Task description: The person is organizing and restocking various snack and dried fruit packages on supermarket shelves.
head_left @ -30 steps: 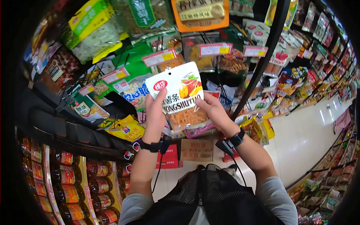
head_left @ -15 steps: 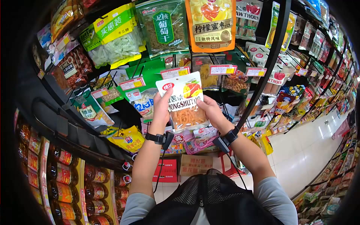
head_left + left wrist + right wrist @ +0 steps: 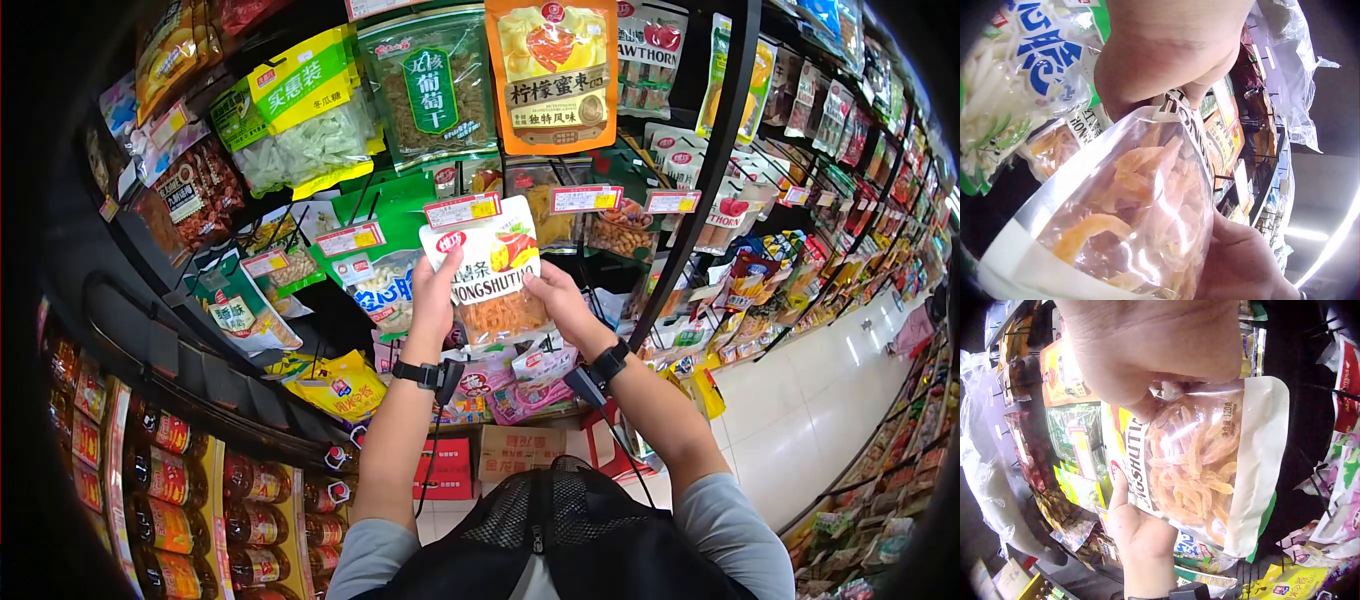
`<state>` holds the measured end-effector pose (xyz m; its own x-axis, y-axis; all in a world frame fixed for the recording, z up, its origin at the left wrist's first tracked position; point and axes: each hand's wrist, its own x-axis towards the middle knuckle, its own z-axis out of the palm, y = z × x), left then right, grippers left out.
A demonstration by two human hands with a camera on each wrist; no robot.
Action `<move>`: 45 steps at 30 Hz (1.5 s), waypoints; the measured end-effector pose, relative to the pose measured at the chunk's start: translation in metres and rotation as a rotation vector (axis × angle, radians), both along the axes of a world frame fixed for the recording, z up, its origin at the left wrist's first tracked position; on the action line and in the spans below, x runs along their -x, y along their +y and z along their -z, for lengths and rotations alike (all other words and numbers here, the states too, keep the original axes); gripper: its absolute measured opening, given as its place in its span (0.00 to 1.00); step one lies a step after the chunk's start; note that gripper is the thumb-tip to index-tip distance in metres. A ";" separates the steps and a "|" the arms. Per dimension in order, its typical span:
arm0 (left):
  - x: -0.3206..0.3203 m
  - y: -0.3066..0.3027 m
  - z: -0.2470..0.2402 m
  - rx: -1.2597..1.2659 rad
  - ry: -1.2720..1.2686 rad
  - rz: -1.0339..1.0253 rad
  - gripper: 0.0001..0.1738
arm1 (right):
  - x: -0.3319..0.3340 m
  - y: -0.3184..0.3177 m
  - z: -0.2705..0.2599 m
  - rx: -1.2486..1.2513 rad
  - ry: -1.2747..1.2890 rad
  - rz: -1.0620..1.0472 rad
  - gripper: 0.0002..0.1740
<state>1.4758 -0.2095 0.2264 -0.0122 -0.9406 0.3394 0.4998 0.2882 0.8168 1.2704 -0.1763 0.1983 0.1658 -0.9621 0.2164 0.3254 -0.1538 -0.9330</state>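
Between both hands is a white snack bag (image 3: 500,300) with a clear lower window that shows orange dried sweet potato strips (image 3: 1191,469). My left hand (image 3: 434,295) grips its left edge, thumb laid on the printed front. On the right edge, my right hand (image 3: 560,300) pinches the bag with the thumb in front. The bag is held up in front of the rack, its top edge just under a price tag (image 3: 463,210). In the left wrist view the bag's bottom (image 3: 1116,250) faces the camera, and strips show through the plastic.
Hanging bags fill the rack, among them an orange bag (image 3: 553,80) and a green raisin bag (image 3: 430,90). A black upright post (image 3: 700,190) stands right of the hands. Bottled jars (image 3: 170,480) line the lower left shelf. Cardboard boxes (image 3: 520,452) sit on the floor below.
The head view has tilted up, so more of the upper hanging bags shows than a second ago. Both hands keep hold of the snack bag, which now sits slightly lower in view.
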 end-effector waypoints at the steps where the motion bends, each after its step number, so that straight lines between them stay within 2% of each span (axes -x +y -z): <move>1: -0.002 -0.005 -0.005 -0.001 0.040 0.002 0.15 | -0.002 -0.009 -0.003 -0.008 0.017 0.003 0.16; 4: -0.009 -0.018 -0.016 0.015 0.054 -0.034 0.16 | -0.010 -0.023 -0.021 0.040 0.003 -0.038 0.15; 6: -0.012 -0.028 -0.018 -0.007 0.034 -0.042 0.16 | -0.012 -0.027 -0.026 -0.035 -0.017 -0.044 0.14; 18: -0.011 -0.020 -0.020 -0.032 0.036 -0.031 0.13 | -0.013 -0.018 -0.015 -0.146 -0.166 -0.112 0.17; 25: -0.014 -0.035 -0.026 0.043 0.011 -0.083 0.10 | -0.017 -0.014 -0.014 -0.129 -0.126 -0.071 0.16; 33: -0.008 -0.050 -0.017 0.012 0.024 -0.156 0.10 | -0.012 -0.014 -0.019 -0.142 -0.099 -0.033 0.14; 36: -0.008 -0.065 -0.017 0.064 -0.055 -0.242 0.10 | -0.015 -0.030 -0.026 -0.182 -0.084 -0.025 0.14; 37: -0.011 -0.075 -0.016 0.087 -0.081 -0.225 0.14 | -0.017 -0.041 -0.025 -0.176 -0.091 -0.019 0.13; 41: -0.022 -0.100 -0.009 -0.087 -0.149 -0.324 0.21 | -0.017 -0.101 -0.011 -0.053 0.131 0.192 0.13; 44: -0.024 -0.118 -0.002 -0.100 -0.243 -0.449 0.23 | -0.022 -0.145 0.004 -0.019 0.206 0.246 0.13; 45: -0.025 -0.118 -0.005 -0.129 -0.281 -0.460 0.27 | -0.022 -0.151 0.003 -0.116 0.218 0.212 0.14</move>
